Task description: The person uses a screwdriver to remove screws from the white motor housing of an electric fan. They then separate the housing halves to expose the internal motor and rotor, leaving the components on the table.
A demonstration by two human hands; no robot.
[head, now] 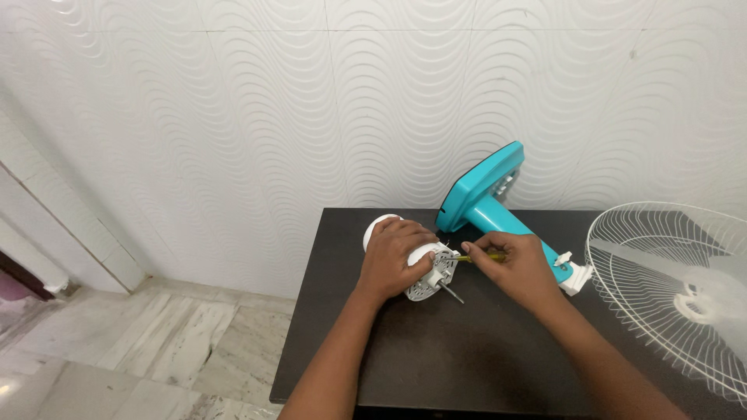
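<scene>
1. Reaching up from the near edge, two bare forearms stretch across a dark bench [436, 365] toward its middle.
2. The left hand [393, 257] lies curled over a white fan motor housing [424, 274], fingers wrapped over its top and pinning it on its side against the bench, its vented face and bare metal shaft [451, 293] turned toward the viewer.
3. The right hand [513, 268] is closed around a slim yellow-handled screwdriver [475, 257], the tip set against the edge of the housing just beside the left hand's fingertips.
4. At the right edge a white wire fan guard [661, 280] rests on the bench, well apart from both hands.
5. Just behind the hands a turquoise fan stand [486, 198] lies tilted, its white-tipped neck running down past the right hand.
6. A white wave-patterned tiled wall [233, 117] closes the scene, with a marble floor [132, 350] at lower left.
</scene>
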